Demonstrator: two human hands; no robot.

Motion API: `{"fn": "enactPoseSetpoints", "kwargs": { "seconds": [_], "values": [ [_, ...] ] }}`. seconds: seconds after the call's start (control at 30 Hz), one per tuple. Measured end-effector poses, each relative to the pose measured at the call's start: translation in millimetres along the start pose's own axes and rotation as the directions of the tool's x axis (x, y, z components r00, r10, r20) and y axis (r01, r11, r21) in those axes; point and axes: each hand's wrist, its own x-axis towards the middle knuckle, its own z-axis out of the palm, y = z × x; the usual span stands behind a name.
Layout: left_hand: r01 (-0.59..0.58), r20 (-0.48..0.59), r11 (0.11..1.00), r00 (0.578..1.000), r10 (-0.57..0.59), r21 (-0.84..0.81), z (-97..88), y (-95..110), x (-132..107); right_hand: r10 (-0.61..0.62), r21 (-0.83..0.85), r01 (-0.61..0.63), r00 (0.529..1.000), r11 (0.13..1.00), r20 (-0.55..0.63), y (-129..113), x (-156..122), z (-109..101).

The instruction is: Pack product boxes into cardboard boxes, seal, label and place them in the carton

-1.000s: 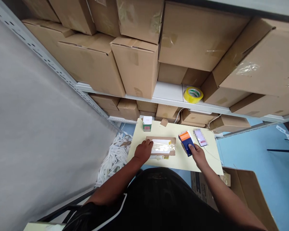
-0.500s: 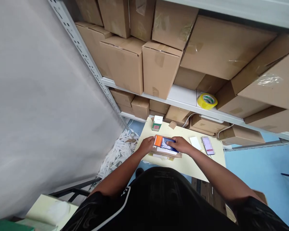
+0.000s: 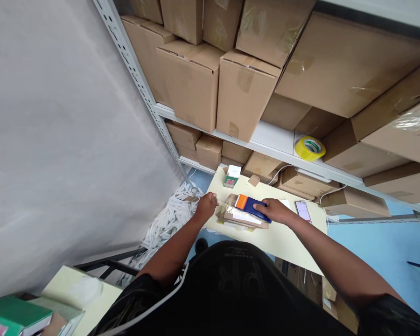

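My right hand [image 3: 271,210] grips a flat dark-blue hand tool with an orange end [image 3: 252,208], its thumb lying on top. The orange end points left over a small cardboard box [image 3: 262,225] on the cream table [image 3: 283,243]. Shiny clear film [image 3: 227,207] and a white label show on the box. Just left of the box is my left hand [image 3: 207,205], with its fingers curled closed. Whatever may be in those fingers is hidden. Behind the box stands a green-and-white carton [image 3: 232,176].
A phone [image 3: 303,211] lies at the table's right, and a cardboard scrap [image 3: 254,180] at the back. Ahead, shelves hold many cardboard boxes [image 3: 248,93] and a yellow tape roll [image 3: 310,148]. White paper strips [image 3: 168,224] heap on the floor at left. Green boxes [image 3: 21,312] stand lower left.
My left hand has moved left, away from the tool's orange end, and its fingers have curled. The tool stays in my right hand and has turned, showing more blue. The view has shifted slightly.
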Motion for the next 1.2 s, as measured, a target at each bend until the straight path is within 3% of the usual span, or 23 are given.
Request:
{"fn": "enactPoseSetpoints", "kwargs": {
  "seconds": [0.1,0.23,0.33,0.4,0.47,0.53,0.63,0.7,0.83,1.0,1.1,1.2],
  "values": [
    [0.039,0.053,0.985,0.997,-0.048,0.166,8.8,-14,-4,-0.012,-0.02,0.013,1.0,1.0,0.015,7,-1,-1],
    [0.026,0.072,0.967,0.996,-0.046,0.253,37.2,-18,-12,-0.013,-0.08,0.014,1.0,0.997,0.009,4,4,5],
    [-0.056,0.09,0.937,0.996,0.026,0.345,49.7,-18,-13,-0.001,-0.117,0.002,1.0,0.993,0.016,1,7,7],
    [-0.158,0.086,0.904,0.987,0.135,0.397,47.4,-17,-12,0.002,-0.116,0.0,1.0,0.993,0.015,2,8,7],
    [-0.314,0.113,0.868,0.949,0.293,0.384,38.8,-13,-10,0.005,-0.108,-0.003,1.0,0.994,0.011,3,8,6],
    [-0.495,0.217,0.808,0.868,0.446,0.321,29.8,-5,-9,-0.004,-0.102,0.005,1.0,0.995,0.017,3,8,4],
    [-0.64,0.415,0.723,0.751,0.514,0.262,26.8,9,-8,-0.029,-0.118,0.032,0.999,0.992,0.025,2,8,3],
    [-0.638,0.464,0.714,0.745,0.479,0.287,32.3,15,-5,-0.039,-0.139,0.043,0.999,0.989,0.027,2,10,4],
    [-0.61,0.438,0.725,0.774,0.457,0.321,42.7,15,0,-0.027,-0.216,0.031,0.999,0.976,0.022,7,15,9],
    [-0.644,0.489,0.717,0.732,0.474,0.267,37.5,11,7,-0.046,-0.147,0.053,0.998,0.988,0.05,21,16,9],
    [-0.648,0.494,0.72,0.724,0.482,0.248,32.6,9,13,-0.051,-0.159,0.058,0.998,0.986,0.049,41,12,-2],
    [-0.646,0.491,0.718,0.728,0.478,0.26,25.8,4,21,-0.002,-0.216,0.007,1.0,0.976,0.021,81,5,-22]
  ]
}}
